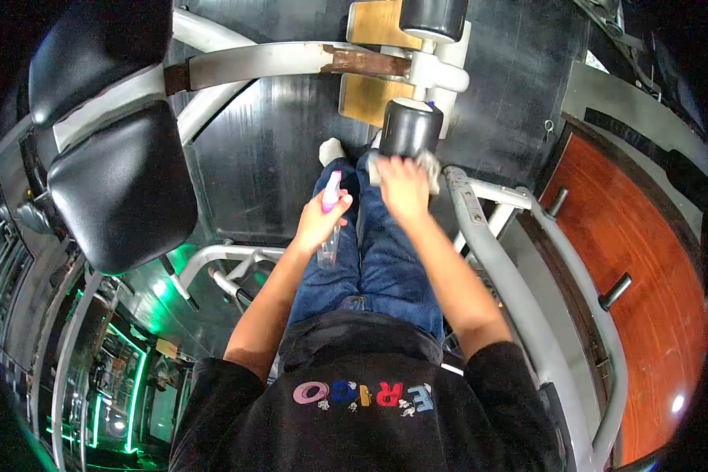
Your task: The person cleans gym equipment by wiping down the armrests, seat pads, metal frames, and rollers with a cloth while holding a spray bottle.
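Note:
My left hand (322, 223) is closed around a clear spray bottle (328, 253) with a pink and white nozzle, held above my thighs. On the near end of a black padded roller (411, 127), my right hand (403, 187) presses a pale cloth (428, 167). Motion blurs the cloth and the fingers a little. The roller is fixed to a white metal bracket (440, 76) on the exercise machine. Part of the roller's near end is hidden by the cloth and hand.
A black padded seat (122, 189) stands at the left, joined to a curved bar (259, 63) with worn paint. Grey metal tubing (519, 299) runs along my right side, beside a reddish wooden panel (629, 291). A second black roller (433, 17) is at the top.

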A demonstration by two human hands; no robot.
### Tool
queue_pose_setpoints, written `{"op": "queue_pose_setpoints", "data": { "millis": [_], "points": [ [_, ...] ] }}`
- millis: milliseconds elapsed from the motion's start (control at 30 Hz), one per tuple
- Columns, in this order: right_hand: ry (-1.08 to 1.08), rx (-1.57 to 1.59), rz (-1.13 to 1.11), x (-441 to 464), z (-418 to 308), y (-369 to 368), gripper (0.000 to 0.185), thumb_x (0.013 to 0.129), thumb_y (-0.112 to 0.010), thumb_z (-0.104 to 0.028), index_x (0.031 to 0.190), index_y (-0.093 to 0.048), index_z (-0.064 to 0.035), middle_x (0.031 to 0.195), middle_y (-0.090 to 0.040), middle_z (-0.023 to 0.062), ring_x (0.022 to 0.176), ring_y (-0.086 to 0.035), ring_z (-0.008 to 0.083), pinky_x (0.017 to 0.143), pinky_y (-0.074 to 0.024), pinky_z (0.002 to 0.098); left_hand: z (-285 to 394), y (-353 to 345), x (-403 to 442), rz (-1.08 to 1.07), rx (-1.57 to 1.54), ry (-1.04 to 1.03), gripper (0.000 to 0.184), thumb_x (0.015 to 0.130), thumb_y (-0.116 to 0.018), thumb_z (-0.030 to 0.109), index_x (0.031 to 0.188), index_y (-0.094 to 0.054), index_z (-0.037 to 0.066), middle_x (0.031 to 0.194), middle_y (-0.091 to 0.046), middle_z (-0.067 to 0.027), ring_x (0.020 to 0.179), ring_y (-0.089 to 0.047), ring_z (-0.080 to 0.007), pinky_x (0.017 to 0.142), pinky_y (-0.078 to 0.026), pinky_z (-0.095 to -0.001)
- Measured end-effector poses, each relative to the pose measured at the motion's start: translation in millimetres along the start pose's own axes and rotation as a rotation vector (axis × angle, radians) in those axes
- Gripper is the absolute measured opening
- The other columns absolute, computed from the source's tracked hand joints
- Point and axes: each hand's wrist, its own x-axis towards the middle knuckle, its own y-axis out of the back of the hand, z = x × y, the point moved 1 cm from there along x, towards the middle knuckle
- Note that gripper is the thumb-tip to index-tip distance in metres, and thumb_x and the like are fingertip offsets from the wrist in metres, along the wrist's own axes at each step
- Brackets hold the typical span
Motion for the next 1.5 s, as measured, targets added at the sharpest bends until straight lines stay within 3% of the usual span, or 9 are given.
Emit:
{"op": "queue_pose_setpoints", "data": {
  "millis": [233, 300, 567, 733, 933, 1100, 1167, 1300, 1500],
  "points": [
    [-0.237, 0.701, -0.153, -29.9, 44.4, 28.5, 0.029, 0.081, -0.054, -0.005, 0.108, -0.061, -0.006, 0.099, -0.067, 0.0155, 0.096, -0.064, 0.0375, 0.086, -0.0509, 0.0433, 35.5, -11.1, 39.9, -0.085, -0.029, -0.024, 0.06, 0.086, -0.069, 0.04, 0.126, -0.055, -0.003, 0.113, -0.064, -0.0089, 0.072, -0.063, -0.0144, 0.067, -0.054, -0.0292],
    [-0.288, 0.779, 0.114, -10.1, 76.5, 36.7, 0.029, 0.084, -0.052, -0.007, 0.112, -0.061, -0.0046, 0.1, -0.068, 0.0196, 0.096, -0.066, 0.0389, 0.086, -0.051, 0.04, 32.9, -24.4, 61.0, -0.081, -0.087, -0.025, 0.063, 0.085, -0.068, 0.045, 0.126, -0.055, 0.0, 0.113, -0.062, -0.0088, 0.068, -0.063, -0.0145, 0.064, -0.052, -0.0316],
    [-0.113, 0.325, 0.331, 71.5, 78.5, 46.2, 0.034, 0.079, -0.059, -0.007, 0.114, -0.059, -0.008, 0.095, -0.06, 0.0192, 0.085, -0.061, 0.0409, 0.078, -0.0498, 0.0478, 38.8, -71.5, 73.4, -0.123, -0.481, 0.098, 0.041, 0.082, -0.067, 0.037, 0.107, -0.057, 0.007, 0.097, -0.059, -0.0056, 0.066, -0.063, -0.0171, 0.06, -0.05, -0.0312],
    [-0.214, 0.564, 0.082, -61.2, 58.5, -11.2, 0.037, 0.081, -0.055, -0.001, 0.117, -0.059, -0.0091, 0.104, -0.057, 0.0189, 0.102, -0.057, 0.0409, 0.092, -0.046, 0.0453, 44.8, -43.5, 51.5, -0.237, -0.385, -0.009, 0.047, 0.086, -0.066, 0.032, 0.122, -0.052, 0.006, 0.131, -0.056, -0.011, 0.062, -0.061, -0.0159, 0.066, -0.053, -0.032],
    [-0.419, 0.739, 0.273, -24.6, 88.7, 18.6, 0.042, 0.078, -0.051, 0.003, 0.12, -0.055, 0.0034, 0.114, -0.061, 0.024, 0.107, -0.06, 0.039, 0.096, -0.0455, 0.0419, 29.7, -47.9, 112.3, -0.056, -0.387, 0.078, 0.042, 0.083, -0.068, 0.033, 0.114, -0.056, 0.008, 0.106, -0.059, -0.0066, 0.064, -0.062, -0.018, 0.06, -0.051, -0.0352],
    [-0.142, 0.592, 0.498, 69.9, 85.1, 49.2, 0.044, 0.078, -0.056, 0.0, 0.122, -0.056, -0.0053, 0.103, -0.06, 0.0209, 0.089, -0.06, 0.0408, 0.081, -0.0487, 0.0458, 42.8, -58.6, 106.2, -0.103, -0.267, 0.26, 0.038, 0.082, -0.066, 0.035, 0.108, -0.058, 0.009, 0.09, -0.057, -0.004, 0.067, -0.063, -0.0186, 0.06, -0.051, -0.0345],
    [-0.109, 0.304, 0.312, 34.8, 63.9, 22.0, 0.044, 0.078, -0.059, -0.002, 0.121, -0.056, -0.0108, 0.102, -0.056, 0.0179, 0.09, -0.059, 0.0402, 0.08, -0.0489, 0.0474, 36.0, -49.7, 94.2, -0.084, -0.236, 0.235, 0.035, 0.083, -0.064, 0.035, 0.107, -0.058, 0.011, 0.092, -0.062, -0.0059, 0.07, -0.062, -0.0192, 0.063, -0.05, -0.0332],
    [-0.212, 0.549, -0.008, -72.5, 41.4, -14.0, 0.045, 0.075, -0.058, -0.002, 0.119, -0.057, -0.0108, 0.103, -0.057, 0.0171, 0.095, -0.06, 0.0403, 0.084, -0.0492, 0.0466, 31.0, -22.8, 82.4, -0.333, -0.548, 0.125, 0.021, 0.086, -0.061, 0.026, 0.102, -0.059, 0.011, 0.128, -0.061, -0.0132, 0.068, -0.06, -0.0176, 0.064, -0.053, -0.0327],
    [-0.386, 0.692, 0.192, -54.2, 82.1, 2.7, 0.039, 0.077, -0.052, -0.001, 0.115, -0.057, 0.0007, 0.11, -0.063, 0.0214, 0.105, -0.06, 0.0387, 0.092, -0.0474, 0.0431, 29.9, -36.7, 128.1, -0.19, -0.509, 0.016, 0.028, 0.086, -0.061, 0.027, 0.108, -0.059, 0.011, 0.12, -0.06, -0.0072, 0.07, -0.06, -0.0191, 0.07, -0.052, -0.0365]
  ]
}}
